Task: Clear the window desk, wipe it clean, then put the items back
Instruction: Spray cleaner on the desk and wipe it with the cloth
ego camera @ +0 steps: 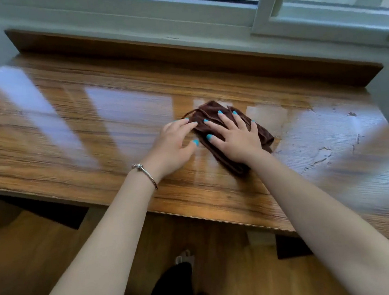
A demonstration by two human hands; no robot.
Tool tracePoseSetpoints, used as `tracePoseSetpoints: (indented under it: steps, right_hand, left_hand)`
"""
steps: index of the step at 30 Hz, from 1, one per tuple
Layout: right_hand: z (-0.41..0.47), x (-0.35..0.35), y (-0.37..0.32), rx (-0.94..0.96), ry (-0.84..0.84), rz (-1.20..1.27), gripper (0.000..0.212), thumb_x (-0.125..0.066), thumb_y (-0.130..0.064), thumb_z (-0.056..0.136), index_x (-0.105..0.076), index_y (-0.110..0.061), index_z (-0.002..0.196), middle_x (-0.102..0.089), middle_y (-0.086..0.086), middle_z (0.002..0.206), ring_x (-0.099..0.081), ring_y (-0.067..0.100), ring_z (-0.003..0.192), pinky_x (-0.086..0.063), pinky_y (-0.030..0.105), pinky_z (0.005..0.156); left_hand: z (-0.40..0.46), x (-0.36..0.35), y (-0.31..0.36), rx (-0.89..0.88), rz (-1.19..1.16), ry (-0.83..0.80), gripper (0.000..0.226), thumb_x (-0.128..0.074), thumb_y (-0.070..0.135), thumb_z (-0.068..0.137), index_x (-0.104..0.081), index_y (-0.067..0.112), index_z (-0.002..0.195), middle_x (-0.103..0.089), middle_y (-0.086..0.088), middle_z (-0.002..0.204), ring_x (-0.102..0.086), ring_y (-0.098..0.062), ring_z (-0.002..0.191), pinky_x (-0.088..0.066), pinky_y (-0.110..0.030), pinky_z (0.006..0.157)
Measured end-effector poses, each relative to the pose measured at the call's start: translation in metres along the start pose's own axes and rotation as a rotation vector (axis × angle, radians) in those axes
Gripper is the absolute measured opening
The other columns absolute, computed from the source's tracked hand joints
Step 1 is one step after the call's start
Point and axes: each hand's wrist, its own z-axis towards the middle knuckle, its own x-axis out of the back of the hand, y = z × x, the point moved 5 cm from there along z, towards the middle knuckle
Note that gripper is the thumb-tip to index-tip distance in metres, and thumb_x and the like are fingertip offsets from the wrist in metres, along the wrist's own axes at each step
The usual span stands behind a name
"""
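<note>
A folded brown cloth (211, 112) lies on the glossy wooden window desk (66, 127), right of its middle. My right hand (235, 138) presses flat on top of the cloth with fingers spread. My left hand (172, 147) rests on the desk just left of it, fingers straight, fingertips touching the cloth's left edge. No other items stand on the desk.
A raised wooden ledge (130, 48) runs along the desk's back under the white window frame (259, 18). The desk's veneer is chipped and peeling at the right (321, 155). Wooden floor (31, 248) and my leg (175, 291) show below the front edge.
</note>
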Motion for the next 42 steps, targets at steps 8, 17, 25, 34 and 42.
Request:
tracePoseSetpoints:
  steps: [8,17,25,34,42]
  right_hand:
    - [-0.131,-0.034,-0.009,0.250,0.088,-0.016,0.054,-0.020,-0.070,0.094,-0.008,-0.064,0.146,-0.007,-0.020,0.163,0.002,0.018,0.153,0.000,0.052,0.119]
    - [0.027,0.013,0.076,0.077,0.057,-0.051,0.053,-0.011,-0.074,0.088,-0.002,-0.071,0.141,-0.003,-0.023,0.163,0.003,0.014,0.153,0.000,0.051,0.121]
    - [0.067,0.025,0.081,0.053,0.088,-0.073,0.056,-0.017,-0.061,0.099,-0.007,-0.050,0.153,0.005,-0.020,0.164,0.013,0.013,0.152,0.011,0.049,0.119]
    - [0.060,0.029,0.099,0.301,0.022,-0.084,0.048,-0.014,-0.065,0.098,0.003,-0.065,0.142,0.006,-0.032,0.156,0.015,0.001,0.148,0.007,0.036,0.121]
    - [0.172,0.057,0.143,0.191,-0.026,-0.067,0.049,-0.025,-0.057,0.102,-0.010,-0.059,0.148,-0.009,-0.024,0.162,0.000,0.005,0.151,-0.002,0.042,0.123]
  left_hand:
    - [0.065,-0.018,0.000,-0.052,-0.042,-0.063,0.051,-0.058,0.020,0.093,-0.045,0.014,0.142,-0.036,-0.009,0.150,-0.025,-0.026,0.142,-0.014,-0.033,0.118]
    - [0.153,-0.025,0.014,-0.125,-0.011,-0.089,0.051,-0.057,0.021,0.094,-0.044,0.015,0.143,-0.035,-0.009,0.152,-0.024,-0.024,0.143,-0.012,-0.029,0.117]
    - [0.191,-0.027,0.006,-0.144,-0.034,-0.080,0.051,-0.059,0.019,0.092,-0.046,0.015,0.141,-0.037,-0.010,0.150,-0.026,-0.025,0.142,-0.015,-0.032,0.118]
    - [0.228,-0.038,0.012,-0.149,-0.103,-0.127,0.051,-0.055,0.020,0.095,-0.041,0.019,0.144,-0.032,-0.003,0.154,-0.019,-0.020,0.144,-0.013,-0.033,0.119]
    - [0.221,-0.027,-0.017,-0.091,-0.110,-0.100,0.052,-0.055,0.019,0.094,-0.041,0.019,0.145,-0.032,-0.004,0.153,-0.019,-0.021,0.143,-0.011,-0.028,0.115]
